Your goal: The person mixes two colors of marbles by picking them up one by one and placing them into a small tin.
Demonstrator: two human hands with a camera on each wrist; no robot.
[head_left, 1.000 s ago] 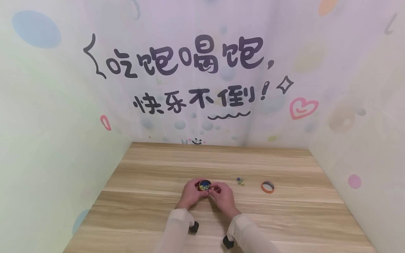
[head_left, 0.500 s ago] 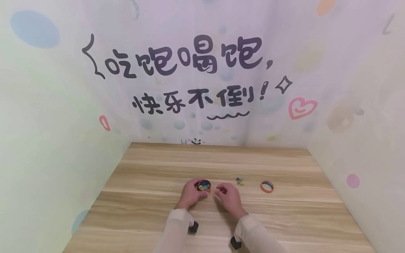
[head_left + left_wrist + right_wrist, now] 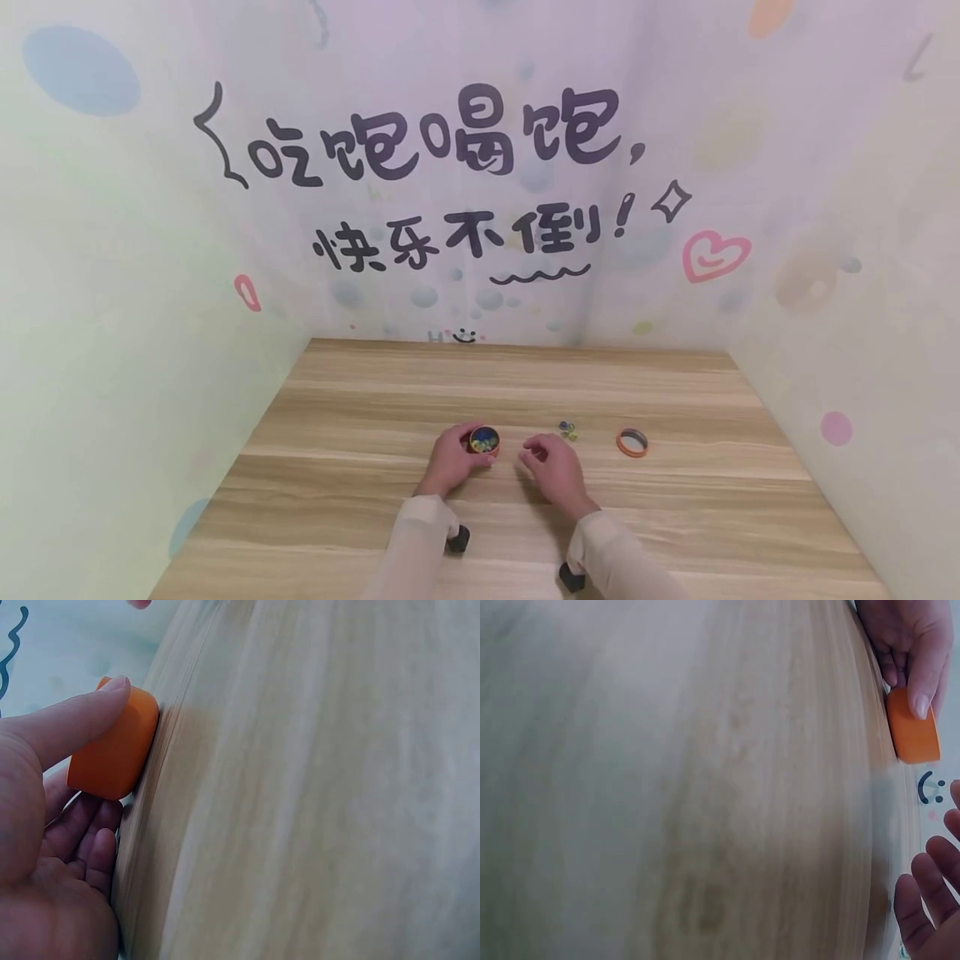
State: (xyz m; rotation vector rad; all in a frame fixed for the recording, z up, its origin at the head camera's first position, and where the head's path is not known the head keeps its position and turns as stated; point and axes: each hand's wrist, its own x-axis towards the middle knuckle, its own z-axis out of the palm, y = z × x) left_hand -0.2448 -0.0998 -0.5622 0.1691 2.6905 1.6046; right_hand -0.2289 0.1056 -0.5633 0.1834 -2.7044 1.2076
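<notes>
My left hand (image 3: 450, 461) grips a small round orange container (image 3: 124, 750), thumb on the near wall, other fingers behind it. The container stands on the table, and through its open top several blue and yellow-green marbles (image 3: 484, 442) show. To the right of the container, apart from it, my right hand (image 3: 557, 473) hovers low over the table. In the right wrist view its fingers (image 3: 930, 889) are loosely bent and spread, with nothing visible between them. Just beyond that hand lie several more marbles (image 3: 568, 432), blue and yellow-green.
An orange ring-shaped lid (image 3: 632, 443) with a pale middle lies on the wooden table (image 3: 360, 400), right of the loose marbles. Printed fabric walls (image 3: 480, 183) enclose the table at the back and on both sides.
My right hand has drawn away from the container's rim toward the right, and its fingers have loosened. My left hand and the container have stayed in place.
</notes>
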